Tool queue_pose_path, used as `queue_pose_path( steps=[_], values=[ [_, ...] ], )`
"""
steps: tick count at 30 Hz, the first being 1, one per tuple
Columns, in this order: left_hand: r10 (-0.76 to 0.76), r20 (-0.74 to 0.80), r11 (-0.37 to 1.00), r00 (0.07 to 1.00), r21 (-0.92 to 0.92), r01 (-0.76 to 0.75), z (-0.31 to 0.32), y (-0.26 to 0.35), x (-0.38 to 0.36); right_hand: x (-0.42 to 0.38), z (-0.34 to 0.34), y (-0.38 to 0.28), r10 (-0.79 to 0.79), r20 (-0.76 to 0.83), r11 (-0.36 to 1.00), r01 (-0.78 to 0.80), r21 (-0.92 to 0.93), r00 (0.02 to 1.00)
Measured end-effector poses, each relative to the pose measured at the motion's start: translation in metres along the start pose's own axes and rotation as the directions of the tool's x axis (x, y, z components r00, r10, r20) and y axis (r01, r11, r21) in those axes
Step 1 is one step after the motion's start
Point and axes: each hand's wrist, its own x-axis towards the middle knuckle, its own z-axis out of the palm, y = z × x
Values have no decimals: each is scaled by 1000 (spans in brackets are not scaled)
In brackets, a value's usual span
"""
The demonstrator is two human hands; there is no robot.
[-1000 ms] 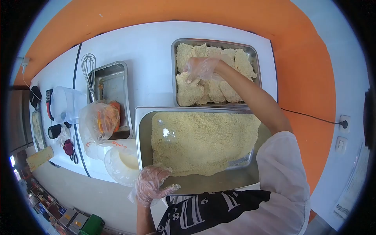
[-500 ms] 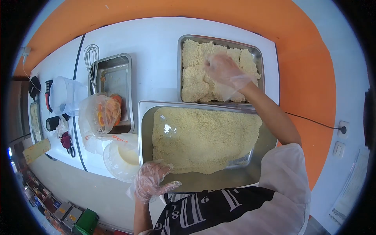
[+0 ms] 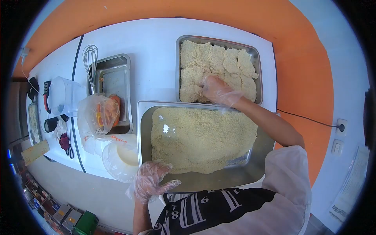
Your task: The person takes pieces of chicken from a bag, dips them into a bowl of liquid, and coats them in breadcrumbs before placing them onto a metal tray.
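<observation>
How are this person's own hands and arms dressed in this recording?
The left hand and right hand each wear a thin, clear plastic glove, loose and wrinkled, flaring at the wrist, with no markings that I can make out. The right sleeve is plain, whitish and loose, ending near the elbow, with the forearm bare below it. The left sleeve cannot be made out clearly.

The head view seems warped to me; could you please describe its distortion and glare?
In the head view, fisheye distortion bows the long white table, the corners are black, and small bright glare spots sit over the loose pale yellow crumbs.
</observation>
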Motion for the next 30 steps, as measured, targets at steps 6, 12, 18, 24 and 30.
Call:
queue_pose_path(
  steps=[6,12,18,24,30],
  values=[
    [-4,-9,1000,1000,7,4,3,-2,-2,-4,-2,6,-83,-40,996,84,12,996],
    [-22,-20,1000,1000,-22,21,9,-6,-3,-9,-35,-8,-233,-144,965,210,-157,962],
    [-66,-104,997,992,32,70,25,-11,-5,-100,-27,-78,-171,-103,898,198,392,980],
    [45,-276,971,960,-213,-107,18,-20,-5,-141,224,-63,-499,22,865,497,64,866],
    [-39,-270,969,962,-245,-30,17,-14,-11,-159,285,-79,-621,139,731,506,457,772]
  ],
)
